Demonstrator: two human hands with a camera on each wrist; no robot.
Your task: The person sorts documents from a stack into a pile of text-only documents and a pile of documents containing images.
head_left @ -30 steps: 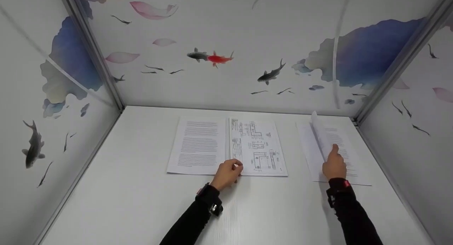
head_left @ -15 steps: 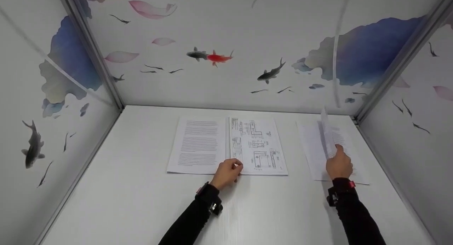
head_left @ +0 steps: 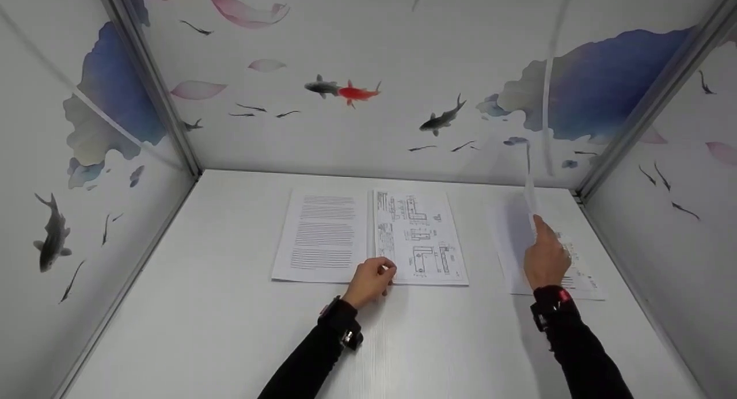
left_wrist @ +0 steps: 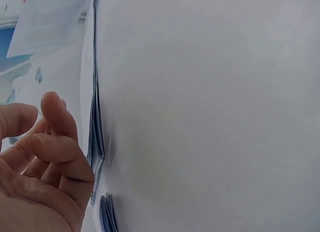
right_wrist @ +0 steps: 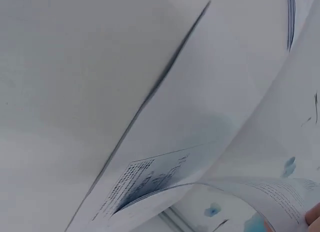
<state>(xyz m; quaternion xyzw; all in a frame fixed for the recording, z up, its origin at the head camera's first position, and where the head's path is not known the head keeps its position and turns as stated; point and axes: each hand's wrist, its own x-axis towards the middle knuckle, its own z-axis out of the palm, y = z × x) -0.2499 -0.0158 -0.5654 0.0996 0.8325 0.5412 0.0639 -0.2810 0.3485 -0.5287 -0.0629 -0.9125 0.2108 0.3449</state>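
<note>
In the head view my right hand point(head_left: 546, 258) pinches a printed sheet point(head_left: 529, 177), which stands almost edge-on above the right paper stack point(head_left: 504, 255). The right wrist view shows this sheet point(right_wrist: 270, 192) bending towards the fingertips point(right_wrist: 313, 217) at the lower right edge. My left hand point(head_left: 370, 282) rests at the front edge of two stacks, between a page of text point(head_left: 322, 232) and a page of technical drawings point(head_left: 426, 238). Its fingers point(left_wrist: 57, 149) are loosely curled beside the layered paper edge point(left_wrist: 96, 117), with no sheet visible between them.
The papers lie on a white table point(head_left: 230, 318). A printed back wall point(head_left: 380, 140) with fish and petals closes it off, with side walls left and right. A dark band is worn on each wrist.
The sheet in my right hand has risen from the stack to nearly edge-on, and a different printed page shows beneath it. The hand shifted right, then slightly back left. My left hand stays put.
</note>
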